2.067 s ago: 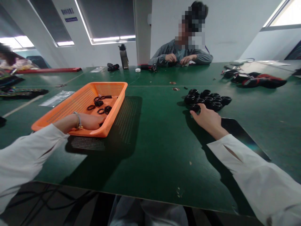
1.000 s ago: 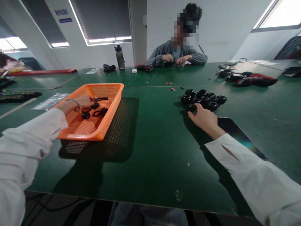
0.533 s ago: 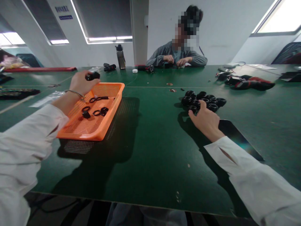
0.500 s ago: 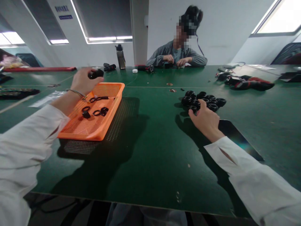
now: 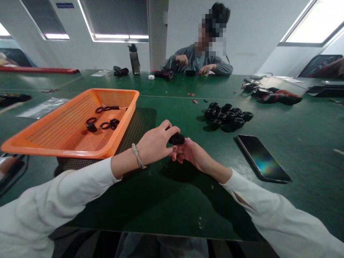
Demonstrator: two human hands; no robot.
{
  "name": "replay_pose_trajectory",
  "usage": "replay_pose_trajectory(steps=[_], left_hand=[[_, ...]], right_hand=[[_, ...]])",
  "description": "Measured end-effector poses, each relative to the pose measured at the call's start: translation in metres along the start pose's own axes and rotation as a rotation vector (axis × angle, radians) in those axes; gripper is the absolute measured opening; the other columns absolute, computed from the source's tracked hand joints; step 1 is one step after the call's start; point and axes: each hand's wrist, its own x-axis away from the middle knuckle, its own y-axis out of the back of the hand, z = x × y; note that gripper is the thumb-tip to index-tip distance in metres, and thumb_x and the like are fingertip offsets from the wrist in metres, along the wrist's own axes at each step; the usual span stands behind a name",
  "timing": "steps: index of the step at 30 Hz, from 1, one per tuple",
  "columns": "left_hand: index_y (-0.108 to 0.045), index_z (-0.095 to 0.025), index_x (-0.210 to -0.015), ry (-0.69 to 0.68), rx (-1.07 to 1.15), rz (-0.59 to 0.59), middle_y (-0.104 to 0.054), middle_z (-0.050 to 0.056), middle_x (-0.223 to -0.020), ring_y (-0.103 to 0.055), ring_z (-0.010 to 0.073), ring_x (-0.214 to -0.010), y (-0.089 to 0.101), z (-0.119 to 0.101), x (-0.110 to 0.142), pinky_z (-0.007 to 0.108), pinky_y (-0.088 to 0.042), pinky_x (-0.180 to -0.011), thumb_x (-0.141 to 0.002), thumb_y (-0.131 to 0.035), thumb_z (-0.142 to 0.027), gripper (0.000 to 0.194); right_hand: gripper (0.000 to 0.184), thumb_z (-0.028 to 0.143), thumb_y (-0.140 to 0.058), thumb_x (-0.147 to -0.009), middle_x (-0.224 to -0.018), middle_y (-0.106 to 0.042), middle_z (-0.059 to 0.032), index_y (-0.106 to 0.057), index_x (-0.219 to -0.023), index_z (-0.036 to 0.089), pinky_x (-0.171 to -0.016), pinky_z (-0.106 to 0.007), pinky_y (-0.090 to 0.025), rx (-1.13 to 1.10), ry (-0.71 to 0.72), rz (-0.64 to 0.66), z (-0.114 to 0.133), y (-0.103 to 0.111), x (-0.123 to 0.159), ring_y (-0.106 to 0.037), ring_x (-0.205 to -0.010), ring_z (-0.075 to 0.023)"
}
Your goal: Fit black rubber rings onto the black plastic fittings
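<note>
Over the middle of the table, my left hand (image 5: pixel 159 142) is closed around a dark, short cylindrical part (image 5: pixel 177 138). My right hand (image 5: pixel 194 154) meets it from the other side, its fingers curled and its fingertips at the part's right end. Fingers cover much of the part, so I cannot tell whether it is one piece or two. Several shiny black ring-shaped parts (image 5: pixel 230 115) lie in a cluster beyond my right hand. To the left stands an orange mesh basket (image 5: pixel 122 143) with several small black rings and pieces (image 5: pixel 91 127) inside.
A phone (image 5: pixel 262 157) lies to the right. Clear plastic bags (image 5: pixel 44 107) are left of the basket. Across the table sits a person (image 5: pixel 197 61), with a bottle (image 5: pixel 134 59) and a power tool (image 5: pixel 165 74) nearby. Red-and-black gear (image 5: pixel 279 96) lies at the far right.
My left hand has come from above the basket to the middle with a dark part. My right hand has left the black cluster and joined it. The basket appears shifted left and nearer.
</note>
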Motion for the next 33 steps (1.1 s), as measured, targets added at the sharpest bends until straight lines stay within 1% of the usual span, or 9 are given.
replay_pose_trajectory(steps=[3,8,11,14,18,23,27,29,33], left_hand=[[-0.041,-0.02,-0.113,0.012,0.16,-0.019,-0.046,0.009,-0.112,-0.055,0.0202,-0.095,-0.02,0.014,0.001,0.035,-0.05,-0.082,-0.071,-0.057,-0.017,0.045],[-0.04,-0.018,-0.103,0.081,0.382,-0.03,-0.051,0.008,-0.1,-0.055,0.0181,-0.09,-0.038,0.029,0.005,0.034,-0.051,-0.077,-0.071,-0.042,-0.006,0.034],[-0.045,-0.018,-0.104,0.106,0.44,0.01,-0.057,0.006,-0.093,-0.057,0.0174,-0.083,-0.038,0.034,0.005,0.033,-0.05,-0.073,-0.076,-0.046,-0.01,0.029],[-0.053,-0.018,-0.105,0.068,0.38,0.057,-0.061,0.005,-0.094,-0.059,0.0176,-0.081,-0.034,0.036,0.006,0.031,-0.05,-0.072,-0.079,-0.055,-0.02,0.027],[-0.06,-0.019,-0.101,0.068,0.222,0.079,-0.065,0.005,-0.093,-0.062,0.0195,-0.085,-0.033,0.036,0.011,0.031,-0.048,-0.076,-0.08,-0.059,-0.035,0.026],[-0.062,-0.019,-0.093,0.132,0.066,0.128,-0.068,0.004,-0.087,-0.064,0.0213,-0.079,-0.038,0.033,0.013,0.029,-0.046,-0.066,-0.073,-0.067,-0.049,0.036],[-0.061,-0.016,-0.09,0.145,0.154,0.059,-0.064,0.004,-0.084,-0.061,0.0184,-0.074,-0.041,0.034,0.013,0.027,-0.045,-0.062,-0.068,-0.073,-0.041,0.035],[-0.06,-0.015,-0.091,0.116,0.265,0.02,-0.062,0.003,-0.085,-0.059,0.0162,-0.072,-0.042,0.035,0.013,0.025,-0.044,-0.061,-0.067,-0.074,-0.034,0.033],[-0.059,-0.015,-0.096,0.078,0.452,-0.052,-0.06,0.001,-0.085,-0.055,0.012,-0.066,-0.042,0.038,0.014,0.023,-0.044,-0.058,-0.07,-0.067,-0.019,0.028]], right_hand=[[0.041,0.058,-0.06,-0.069,-0.068,-0.061,-0.0005,-0.054,-0.081,0.02,-0.053,-0.026,-0.043,-0.044,-0.023,-0.134,0.0,-0.005,0.0,-0.057,-0.059,-0.0132],[0.033,0.047,-0.061,-0.069,-0.087,-0.066,-0.0048,-0.055,-0.088,0.021,-0.06,-0.028,-0.048,-0.06,0.022,-0.351,0.004,0.004,-0.002,-0.063,-0.071,-0.0162],[0.035,0.041,-0.061,-0.067,-0.075,-0.064,-0.0007,-0.053,-0.095,0.021,-0.054,-0.026,-0.044,-0.004,0.022,-0.416,0.006,0.009,-0.003,-0.057,-0.059,-0.0125],[0.038,0.04,-0.062,-0.066,-0.062,-0.056,0.0052,-0.053,-0.097,0.02,-0.048,-0.025,-0.037,0.174,0.045,-0.458,0.006,0.01,-0.003,-0.048,-0.05,-0.0103],[0.03,0.032,-0.07,-0.063,-0.072,-0.061,0.0014,-0.061,-0.089,0.019,-0.059,-0.028,-0.041,0.538,0.109,-0.436,0.006,0.007,0.002,-0.052,-0.061,-0.0128],[0.034,0.018,-0.066,-0.067,-0.078,-0.065,-0.0014,-0.063,-0.101,0.018,-0.061,-0.029,-0.045,0.752,0.12,-0.321,0.008,0.003,0.007,-0.055,-0.064,-0.0146],[0.032,0.011,-0.062,-0.072,-0.076,-0.061,-0.0015,-0.065,-0.103,0.019,-0.062,-0.03,-0.047,0.999,0.238,-0.177,0.009,0.002,0.01,-0.056,-0.065,-0.0152],[0.032,0.013,-0.061,-0.075,-0.079,-0.059,-0.0031,-0.065,-0.106,0.02,-0.066,-0.032,-0.049,1.079,0.326,-0.187,0.008,0.004,0.011,-0.058,-0.072,-0.017],[0.033,0.016,-0.06,-0.079,-0.105,-0.057,-0.0098,-0.064,-0.111,0.022,-0.078,-0.037,-0.053,1.116,0.485,-0.273,0.003,0.008,0.012,-0.059,-0.096,-0.022]])
